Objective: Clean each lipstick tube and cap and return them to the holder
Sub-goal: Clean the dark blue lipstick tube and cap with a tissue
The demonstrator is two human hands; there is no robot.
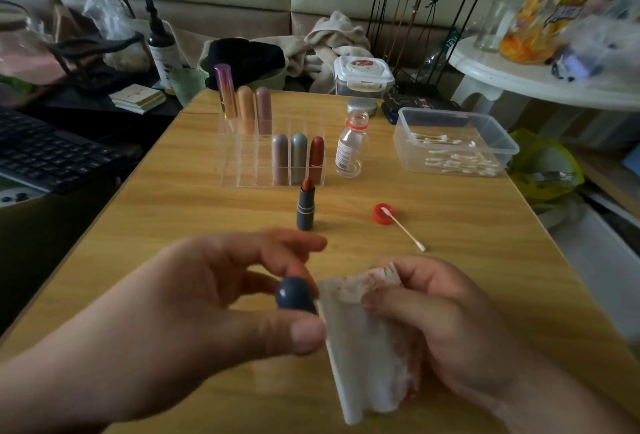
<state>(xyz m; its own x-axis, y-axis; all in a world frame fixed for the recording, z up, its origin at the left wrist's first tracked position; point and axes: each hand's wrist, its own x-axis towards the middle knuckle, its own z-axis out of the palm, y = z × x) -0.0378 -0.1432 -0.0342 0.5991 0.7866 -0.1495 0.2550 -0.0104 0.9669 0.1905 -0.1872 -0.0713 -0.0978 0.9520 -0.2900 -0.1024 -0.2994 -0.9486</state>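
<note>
On the table (467,260), the holder (242,173) stands at the back, lipsticks (298,156) in its compartments, an uncapped tube (306,206) just before it. Right of the holder stand a bottle (350,147), then a tub (403,146) of swabs (457,163). Right of the tube lies a lid (379,217), a swab (407,232) leaning on it.

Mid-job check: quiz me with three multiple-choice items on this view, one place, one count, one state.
1. The uncapped grey lipstick tube stands: A) on the floor; B) on the wooden table before the clear acrylic holder; C) inside that holder.
2. Capped lipsticks in the holder: A) four; B) nine; C) six.
3. The small clear bottle is: A) open; B) capped; C) tipped over.
Answers: 1 B, it stands upright on bare tabletop; 2 C, three behind, three in front; 3 A, its red screw cap lies on the table.
</note>
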